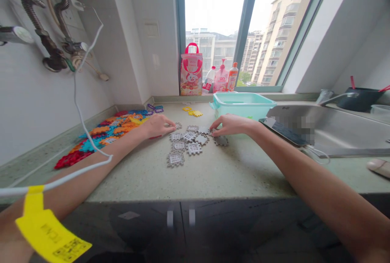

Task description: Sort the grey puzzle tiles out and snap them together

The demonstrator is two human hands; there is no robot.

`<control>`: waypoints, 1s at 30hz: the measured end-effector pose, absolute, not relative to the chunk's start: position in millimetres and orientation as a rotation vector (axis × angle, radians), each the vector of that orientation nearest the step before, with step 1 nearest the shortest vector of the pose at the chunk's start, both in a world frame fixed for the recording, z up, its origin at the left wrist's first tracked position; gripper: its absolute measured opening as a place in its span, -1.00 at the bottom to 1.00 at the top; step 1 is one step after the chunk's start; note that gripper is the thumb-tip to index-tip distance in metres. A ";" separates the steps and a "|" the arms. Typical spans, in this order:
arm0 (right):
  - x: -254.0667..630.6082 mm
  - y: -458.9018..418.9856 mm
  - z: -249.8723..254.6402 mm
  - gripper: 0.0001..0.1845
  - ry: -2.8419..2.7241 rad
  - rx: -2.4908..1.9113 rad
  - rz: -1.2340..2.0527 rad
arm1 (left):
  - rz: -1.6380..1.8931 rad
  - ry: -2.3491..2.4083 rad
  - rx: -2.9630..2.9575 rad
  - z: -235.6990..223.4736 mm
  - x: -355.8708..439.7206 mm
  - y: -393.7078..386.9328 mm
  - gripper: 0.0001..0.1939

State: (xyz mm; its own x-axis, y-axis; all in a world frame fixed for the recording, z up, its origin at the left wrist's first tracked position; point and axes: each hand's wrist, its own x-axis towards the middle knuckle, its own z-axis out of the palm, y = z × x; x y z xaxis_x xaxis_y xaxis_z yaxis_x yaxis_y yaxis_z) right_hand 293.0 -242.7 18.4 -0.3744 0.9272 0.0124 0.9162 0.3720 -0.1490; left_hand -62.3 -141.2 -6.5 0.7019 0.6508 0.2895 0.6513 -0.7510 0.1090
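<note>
Several grey notched puzzle tiles (186, 146) lie joined in a cluster in the middle of the green speckled counter (219, 173). My left hand (157, 125) rests at the cluster's upper left, fingertips touching a grey tile (178, 125). My right hand (232, 125) reaches in from the right, fingertips on the tiles at the cluster's upper right; a loose grey tile (221, 141) lies just under it. Whether either hand grips a tile is not visible.
A spread of coloured tiles (103, 135) covers the counter's left side, with yellow tiles (194, 112) further back. A teal plastic tub (242, 106) stands behind my right hand. A steel sink (335, 131) is at right. Bottles (222, 77) and a pink bag (191, 70) stand on the windowsill.
</note>
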 end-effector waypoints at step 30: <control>272.7 -244.8 9.3 -0.77 -2.322 -1.710 -0.180 | -0.268 -1.026 -3.145 15.0 -69.6 -156.9 -0.55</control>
State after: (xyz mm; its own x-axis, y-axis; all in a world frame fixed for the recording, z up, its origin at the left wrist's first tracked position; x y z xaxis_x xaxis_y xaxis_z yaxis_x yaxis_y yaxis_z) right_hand 272.7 -244.8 9.3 -0.2790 0.9206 0.2732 0.9517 0.3031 -0.0496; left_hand -69.6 -156.9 15.0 0.7973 0.5957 0.0974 0.5672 -0.7945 0.2168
